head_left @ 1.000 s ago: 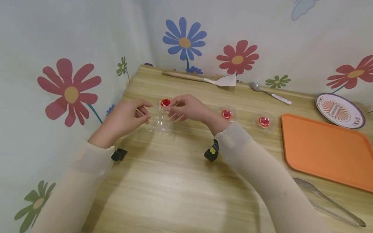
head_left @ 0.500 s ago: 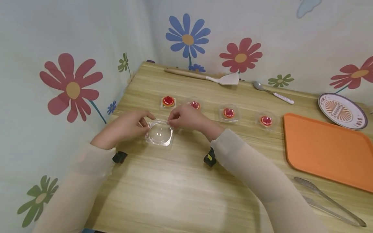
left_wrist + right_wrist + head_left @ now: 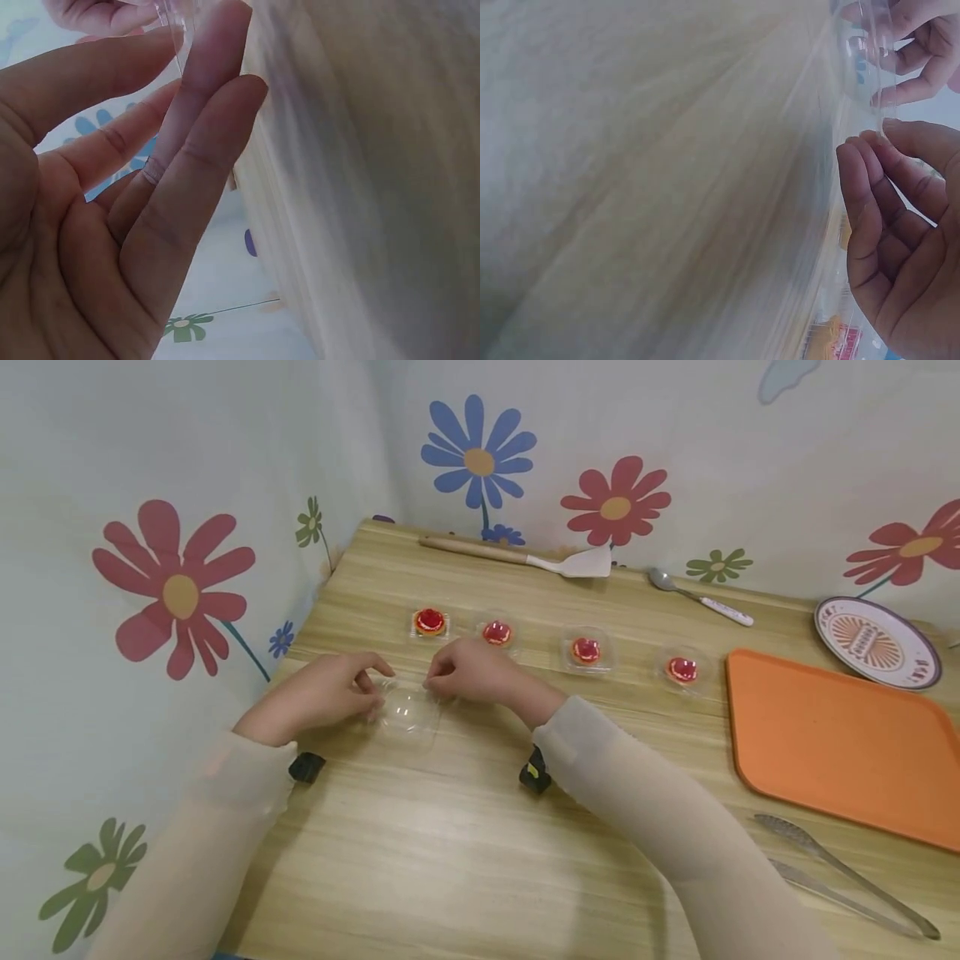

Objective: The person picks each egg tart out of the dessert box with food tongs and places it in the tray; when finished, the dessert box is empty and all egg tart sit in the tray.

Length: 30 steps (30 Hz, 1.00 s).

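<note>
A clear plastic domed lid [image 3: 406,712] is held low over the wooden table, between both hands. My left hand [image 3: 318,693] pinches its left edge with thumb and fingertips. On the opposite side my right hand [image 3: 480,672] pinches the upper right corner, and the right wrist view shows that thumb and fingertips meeting at the lid's thin rim [image 3: 886,105]. Just beyond the hands, a small red-topped tart [image 3: 430,621] sits on a clear ribbed base. To its right stand more such tarts in clear domed boxes, among them one tart [image 3: 497,632] partly behind my right hand.
Two boxed tarts, a nearer tart [image 3: 586,651] and a farther tart [image 3: 682,671], continue the row toward an orange tray [image 3: 840,743]. Along the back wall lie a wooden-handled spatula [image 3: 517,557], a spoon [image 3: 701,597] and a patterned plate [image 3: 877,643]. Metal tongs [image 3: 847,868] lie front right.
Both hands have come down and toward me from in front of the leftmost tart, bringing the clear lid along. The lid has turned in the fingers during this, and the tarts have stayed put.
</note>
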{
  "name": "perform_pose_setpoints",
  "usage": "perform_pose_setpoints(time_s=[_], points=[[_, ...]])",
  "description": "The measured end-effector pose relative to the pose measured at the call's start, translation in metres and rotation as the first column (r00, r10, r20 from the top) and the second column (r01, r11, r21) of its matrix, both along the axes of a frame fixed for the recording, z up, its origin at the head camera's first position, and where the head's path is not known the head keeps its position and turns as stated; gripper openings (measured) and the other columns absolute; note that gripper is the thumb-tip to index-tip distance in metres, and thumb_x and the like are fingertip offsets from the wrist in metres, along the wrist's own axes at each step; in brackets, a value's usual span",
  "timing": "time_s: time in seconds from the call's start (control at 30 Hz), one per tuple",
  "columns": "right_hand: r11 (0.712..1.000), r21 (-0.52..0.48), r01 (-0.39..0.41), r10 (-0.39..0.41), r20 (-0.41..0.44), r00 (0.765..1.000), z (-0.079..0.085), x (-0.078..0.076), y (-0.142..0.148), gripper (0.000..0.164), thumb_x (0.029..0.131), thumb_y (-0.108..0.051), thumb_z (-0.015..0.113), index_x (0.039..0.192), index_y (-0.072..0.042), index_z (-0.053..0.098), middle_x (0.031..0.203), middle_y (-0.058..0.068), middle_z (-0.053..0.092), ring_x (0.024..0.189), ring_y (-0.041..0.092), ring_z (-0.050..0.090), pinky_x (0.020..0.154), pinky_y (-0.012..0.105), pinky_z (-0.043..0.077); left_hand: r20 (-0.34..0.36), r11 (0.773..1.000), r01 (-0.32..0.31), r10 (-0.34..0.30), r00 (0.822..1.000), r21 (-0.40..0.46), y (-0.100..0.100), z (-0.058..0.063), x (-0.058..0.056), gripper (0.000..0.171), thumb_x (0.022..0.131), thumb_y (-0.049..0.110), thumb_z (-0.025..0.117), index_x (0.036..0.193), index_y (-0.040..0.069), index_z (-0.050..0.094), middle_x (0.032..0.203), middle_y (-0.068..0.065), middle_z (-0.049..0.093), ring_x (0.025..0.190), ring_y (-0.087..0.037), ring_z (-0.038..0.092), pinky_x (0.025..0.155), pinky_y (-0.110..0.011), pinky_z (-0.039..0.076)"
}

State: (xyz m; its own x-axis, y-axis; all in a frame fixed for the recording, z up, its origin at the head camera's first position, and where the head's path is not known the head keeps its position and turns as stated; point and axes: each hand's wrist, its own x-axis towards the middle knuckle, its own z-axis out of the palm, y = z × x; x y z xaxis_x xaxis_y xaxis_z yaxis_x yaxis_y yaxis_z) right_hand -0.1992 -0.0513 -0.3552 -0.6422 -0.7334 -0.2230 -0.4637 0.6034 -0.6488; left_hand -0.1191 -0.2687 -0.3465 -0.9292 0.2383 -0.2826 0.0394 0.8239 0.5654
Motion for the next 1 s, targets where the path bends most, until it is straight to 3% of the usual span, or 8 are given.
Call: perform_pose_setpoints(time_s=[0.13, 0.37, 0.57, 0.7, 0.83, 1.0], points=[[0.999, 0.002, 0.034, -0.034, -0.021, 0.999, 0.002, 0.001, 0.003, 0.017, 0.097, -0.027, 0.064, 0.096, -0.013, 0.074, 0.079, -0.003, 0.068, 0.069, 0.011, 0.060, 0.065, 0.026, 0.048, -0.030, 0.999, -0.006, 0.005, 1.000, -0.045, 0.001, 0.005, 0.001, 0.042, 0.095, 0.022, 0.067, 0.133, 0.008, 0.058, 0.092, -0.004, 0.069, 0.076, -0.018, 0.062, 0.070, -0.035, 0.048], [0.992, 0.025, 0.123, -0.116, -0.198, 0.973, 0.010, -0.001, 0.013, 0.022, 0.098, -0.036, 0.060, 0.108, -0.020, 0.072, 0.093, -0.006, 0.068, 0.082, 0.010, 0.062, 0.076, 0.029, 0.050, -0.093, 0.992, -0.079, 0.070, 0.993, -0.102, 0.006, 0.018, -0.003, 0.051, 0.097, 0.035, 0.063, 0.141, 0.011, 0.052, 0.112, -0.013, 0.066, 0.095, -0.028, 0.063, 0.078, -0.044, 0.053], [0.986, -0.038, 0.164, -0.166, -0.400, 0.901, 0.016, -0.007, 0.026, 0.028, 0.097, -0.031, 0.064, 0.121, -0.018, 0.069, 0.115, 0.000, 0.063, 0.101, 0.015, 0.060, 0.086, 0.033, 0.051, -0.163, 0.992, -0.046, 0.027, 0.986, -0.117, 0.021, 0.026, -0.019, 0.058, 0.097, 0.038, 0.063, 0.143, 0.006, 0.050, 0.134, -0.017, 0.058, 0.124, -0.035, 0.054, 0.101, -0.056, 0.043], [0.984, 0.045, 0.175, -0.127, -0.515, 0.848, 0.016, -0.014, 0.036, 0.050, 0.093, -0.036, 0.068, 0.140, -0.021, 0.057, 0.142, 0.006, 0.049, 0.128, 0.024, 0.045, 0.103, 0.043, 0.042, -0.177, 0.983, -0.007, -0.026, 0.984, -0.181, 0.037, 0.032, -0.030, 0.065, 0.096, 0.039, 0.063, 0.148, 0.004, 0.044, 0.147, -0.021, 0.046, 0.135, -0.040, 0.042, 0.109, -0.059, 0.034], [0.974, 0.133, 0.185, -0.092, -0.511, 0.855, 0.014, -0.018, 0.043, 0.072, 0.090, -0.042, 0.071, 0.152, -0.020, 0.042, 0.157, 0.007, 0.034, 0.144, 0.029, 0.028, 0.111, 0.053, 0.031, -0.165, 0.975, 0.038, -0.075, 0.983, -0.218, 0.056, 0.036, -0.042, 0.074, 0.096, 0.040, 0.063, 0.153, 0.003, 0.035, 0.150, -0.025, 0.039, 0.137, -0.042, 0.039, 0.111, -0.058, 0.032], [0.963, 0.183, 0.198, -0.089, -0.475, 0.875, 0.009, -0.024, 0.051, 0.087, 0.086, -0.044, 0.075, 0.156, -0.015, 0.033, 0.160, 0.009, 0.030, 0.146, 0.029, 0.027, 0.113, 0.052, 0.031, -0.077, 0.966, 0.088, -0.109, 0.991, -0.242, 0.080, 0.036, -0.061, 0.083, 0.095, 0.043, 0.062, 0.156, 0.000, 0.024, 0.155, -0.026, 0.032, 0.143, -0.040, 0.031, 0.114, -0.055, 0.029]])
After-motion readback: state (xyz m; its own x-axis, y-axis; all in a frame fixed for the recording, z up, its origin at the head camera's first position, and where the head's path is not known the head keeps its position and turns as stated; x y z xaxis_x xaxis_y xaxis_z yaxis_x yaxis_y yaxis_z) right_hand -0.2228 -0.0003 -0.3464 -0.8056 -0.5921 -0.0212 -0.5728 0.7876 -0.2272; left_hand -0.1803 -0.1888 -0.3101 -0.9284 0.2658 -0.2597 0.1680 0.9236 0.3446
